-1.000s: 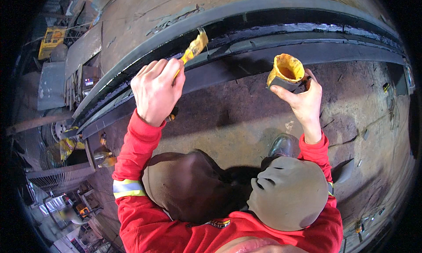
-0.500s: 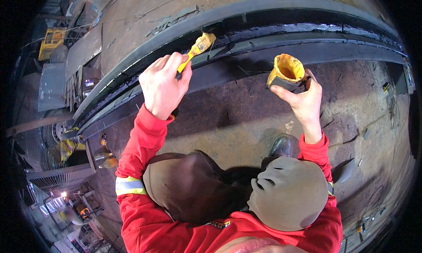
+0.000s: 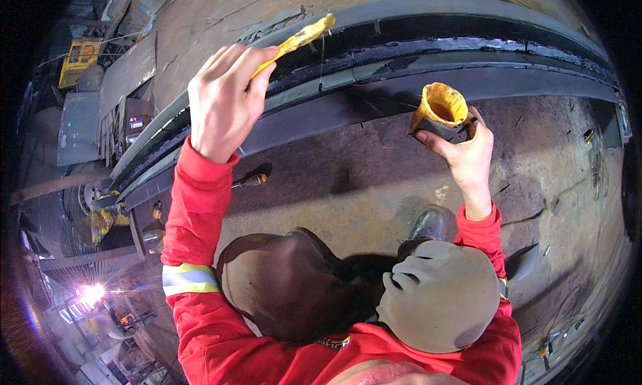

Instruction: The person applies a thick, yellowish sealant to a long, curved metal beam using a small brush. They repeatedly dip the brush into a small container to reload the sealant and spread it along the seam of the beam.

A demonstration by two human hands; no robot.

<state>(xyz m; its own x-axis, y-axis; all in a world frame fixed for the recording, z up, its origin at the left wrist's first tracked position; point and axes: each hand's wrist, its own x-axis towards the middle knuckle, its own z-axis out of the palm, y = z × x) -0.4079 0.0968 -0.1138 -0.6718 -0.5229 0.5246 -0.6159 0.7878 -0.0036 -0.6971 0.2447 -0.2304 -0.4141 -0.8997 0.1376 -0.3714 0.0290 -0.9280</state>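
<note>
The left hand (image 3: 224, 101) gripped a yellow-smeared brush (image 3: 299, 39), its tip over the dark steel beam (image 3: 428, 57). Just below that beam, the right hand (image 3: 465, 154) clasped a yellow-coated cup (image 3: 440, 109).

The brush (image 3: 302, 36) shows only its yellow-smeared tip; the rest of its handle is buried in the closed left hand (image 3: 224, 101). The lower part of the cup (image 3: 441, 111) is covered by the fingers of the right hand (image 3: 465, 154), so its base cannot be seen. The long dark beam (image 3: 428, 57) runs out of sight past the right edge and fades into shadow toward the left. One boot (image 3: 431, 221) peeks out between the knees; the other is hidden behind them. The screwdriver (image 3: 251, 180) on the floor is small, its shaft covered by the sleeve. At the lower left corner a bright glare (image 3: 90, 293) washes out its surroundings, and the clutter there is too blurred to tell apart.
</note>
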